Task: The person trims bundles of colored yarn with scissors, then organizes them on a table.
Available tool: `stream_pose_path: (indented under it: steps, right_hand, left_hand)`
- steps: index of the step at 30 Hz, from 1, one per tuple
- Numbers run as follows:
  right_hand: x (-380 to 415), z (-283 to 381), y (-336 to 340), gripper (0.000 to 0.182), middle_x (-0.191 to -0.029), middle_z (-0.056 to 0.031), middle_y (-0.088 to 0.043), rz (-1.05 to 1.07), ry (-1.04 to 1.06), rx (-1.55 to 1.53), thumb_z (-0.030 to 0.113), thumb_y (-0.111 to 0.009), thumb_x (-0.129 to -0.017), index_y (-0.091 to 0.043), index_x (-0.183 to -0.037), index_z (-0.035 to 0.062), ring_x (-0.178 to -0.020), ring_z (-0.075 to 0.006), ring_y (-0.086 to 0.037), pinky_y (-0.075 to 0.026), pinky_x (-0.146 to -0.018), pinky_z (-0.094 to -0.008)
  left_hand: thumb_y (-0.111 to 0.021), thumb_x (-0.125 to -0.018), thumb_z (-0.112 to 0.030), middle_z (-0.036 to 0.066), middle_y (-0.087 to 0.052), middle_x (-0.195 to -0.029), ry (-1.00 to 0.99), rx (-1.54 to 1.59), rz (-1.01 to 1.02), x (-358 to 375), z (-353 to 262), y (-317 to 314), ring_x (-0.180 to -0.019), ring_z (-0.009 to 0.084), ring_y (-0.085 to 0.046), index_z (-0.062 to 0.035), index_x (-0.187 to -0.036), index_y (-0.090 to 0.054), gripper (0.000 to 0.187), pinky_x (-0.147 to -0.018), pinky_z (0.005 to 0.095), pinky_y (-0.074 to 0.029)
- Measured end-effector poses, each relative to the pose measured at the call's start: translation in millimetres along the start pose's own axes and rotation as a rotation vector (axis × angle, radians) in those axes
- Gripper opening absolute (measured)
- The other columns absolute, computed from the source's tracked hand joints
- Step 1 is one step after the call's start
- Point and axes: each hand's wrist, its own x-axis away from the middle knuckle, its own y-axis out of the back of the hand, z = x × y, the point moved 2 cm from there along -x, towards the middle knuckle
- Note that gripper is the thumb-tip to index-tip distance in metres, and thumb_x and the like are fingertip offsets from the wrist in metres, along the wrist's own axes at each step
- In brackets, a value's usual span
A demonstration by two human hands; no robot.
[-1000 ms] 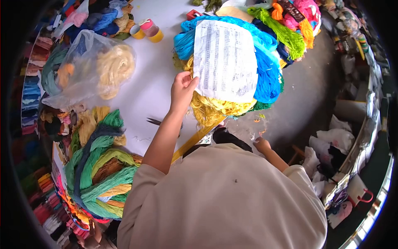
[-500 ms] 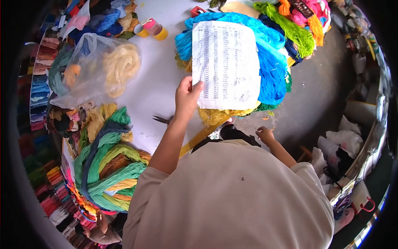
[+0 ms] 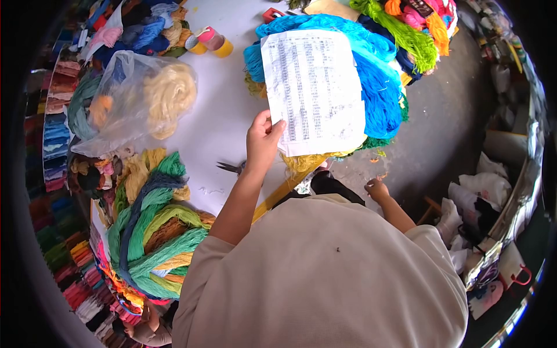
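Note:
A white printed sheet [image 3: 313, 90] with columns of small text is pinched at its lower left corner by my left hand [image 3: 264, 139]. The sheet lies over bright blue yarn [image 3: 380, 87], with yellow yarn [image 3: 307, 162] showing below it. To the right of my body, my right hand [image 3: 377, 189] hangs low over the floor, its fingers curled; whether it holds anything is too small to tell. Dark scissors [image 3: 230, 167] rest on the white table just left of my left forearm.
A clear plastic bag [image 3: 125, 98] with cream yarn lies on the table [image 3: 214, 116] at left. Green and brown skeins [image 3: 162, 232] are below it. Yellow-and-pink containers [image 3: 214, 42] stand behind. White sacks [image 3: 484, 188] sit at right. Another person's arm [image 3: 152, 325] shows at lower left.
The sheet has tilted slightly, its top edge shifting left. The surroundings have shifted slightly in the view. My left hand keeps its grip on the sheet.

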Motion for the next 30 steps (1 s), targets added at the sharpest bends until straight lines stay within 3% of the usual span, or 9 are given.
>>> stream_pose_path:
  steps: [9, 14, 17, 19, 20, 23, 27, 29, 30]
  right_hand:
    - [13.7, 23.2, 14.5, 0.039, -0.086, -0.0122, -0.074, -0.043, -0.024, -0.082, 0.034, -0.066, -0.085, -0.066, -0.112, 0.0065, -0.084, -0.0258, -0.072, -0.055, -0.08, -0.0384]
    - [12.9, 35.4, 20.9, 0.035, -0.081, -0.0104, -0.073, -0.073, -0.006, -0.103, 0.031, -0.067, -0.087, -0.067, -0.109, 0.0046, -0.076, -0.0211, -0.072, -0.055, -0.075, -0.0357]
    - [0.8, 26.3, 19.3, 0.041, -0.09, -0.0125, -0.072, -0.099, -0.006, -0.053, 0.027, -0.07, -0.085, -0.061, -0.12, 0.0065, -0.08, -0.0232, -0.071, -0.055, -0.076, -0.0372]
    - [4.0, 34.4, 33.6, 0.056, -0.112, -0.0177, -0.064, -0.464, 0.124, -0.067, 0.021, -0.072, -0.082, -0.05, -0.132, 0.0104, -0.104, -0.0354, -0.063, -0.052, -0.088, -0.0464]
    - [-0.8, 38.0, 42.0, 0.062, -0.12, -0.0193, -0.056, -0.512, 0.17, -0.161, 0.012, -0.071, -0.082, -0.042, -0.136, 0.0106, -0.109, -0.0378, -0.059, -0.052, -0.088, -0.0477]
    - [24.6, 91.8, 94.0, 0.054, -0.127, -0.0203, -0.05, -0.742, 0.274, -0.342, 0.002, -0.062, -0.086, -0.042, -0.137, 0.0068, -0.103, -0.0312, -0.062, -0.053, -0.085, -0.0411]
    - [32.0, 148.9, 169.4, 0.05, -0.131, -0.0141, -0.048, -0.977, 0.593, -0.542, 0.001, -0.058, -0.093, -0.041, -0.14, 0.0047, -0.1, -0.0219, -0.061, -0.052, -0.083, -0.033]
    - [44.0, 190.7, 205.1, 0.05, -0.135, -0.0126, -0.047, -0.977, 0.681, -0.586, 0.003, -0.061, -0.094, -0.041, -0.14, 0.0036, -0.106, -0.0212, -0.058, -0.051, -0.086, -0.0328]
    - [52.2, 213.9, 218.9, 0.051, -0.136, -0.0118, -0.047, -0.928, 0.711, -0.597, 0.005, -0.063, -0.094, -0.041, -0.139, 0.0033, -0.11, -0.0219, -0.057, -0.05, -0.09, -0.0336]
  left_hand:
    - [-0.058, -0.097, -0.002, 0.01, -0.068, -0.109, -0.093, 0.015, -0.136, 10.1, 4.5, 36.6, -0.093, 0.0104, -0.063, 0.0046, -0.127, -0.054, 0.032, -0.084, 0.0246, -0.049]
    - [-0.06, -0.097, -0.004, 0.008, -0.067, -0.108, -0.133, 0.07, -0.379, 26.2, 13.7, 102.8, -0.091, 0.0102, -0.061, 0.0042, -0.125, -0.054, 0.03, -0.081, 0.0241, -0.048]
    - [-0.061, -0.096, -0.004, 0.007, -0.067, -0.105, -0.123, 0.169, -0.528, 32.0, 31.6, 139.8, -0.09, 0.0113, -0.06, 0.002, -0.129, -0.05, 0.035, -0.081, 0.0263, -0.048]
    - [-0.061, -0.096, -0.006, 0.007, -0.065, -0.103, -0.116, 0.207, -0.6, 31.5, 43.3, 162.9, -0.091, 0.0139, -0.061, 0.0012, -0.131, -0.048, 0.038, -0.082, 0.0286, -0.05]
    - [-0.062, -0.096, -0.006, 0.007, -0.065, -0.103, -0.101, 0.237, -0.636, 33.3, 43.4, 169.4, -0.091, 0.0148, -0.061, 0.001, -0.131, -0.048, 0.039, -0.082, 0.0293, -0.05]
    - [-0.064, -0.094, -0.01, 0.006, -0.063, -0.1, -0.056, 0.21, -0.776, 30.3, 72.9, 210.2, -0.09, 0.0162, -0.061, -0.0007, -0.131, -0.048, 0.041, -0.076, 0.0315, -0.052]
    - [-0.067, -0.091, -0.011, 0.005, -0.064, -0.097, 0.046, 0.196, -0.939, 14.2, 123.0, 264.8, -0.081, 0.0156, -0.062, -0.0066, -0.125, -0.051, 0.037, -0.056, 0.0265, -0.049]
    - [-0.067, -0.091, -0.011, 0.006, -0.064, -0.101, 0.076, 0.302, -0.978, 6.0, 146.1, 283.3, -0.085, 0.0189, -0.064, -0.0076, -0.127, -0.05, 0.039, -0.06, 0.028, -0.052]
    - [-0.067, -0.091, -0.011, 0.01, -0.063, -0.11, 0.081, 0.361, -0.925, 1.2, 165.5, 297.4, -0.093, 0.0234, -0.064, -0.0085, -0.131, -0.048, 0.044, -0.072, 0.0337, -0.055]
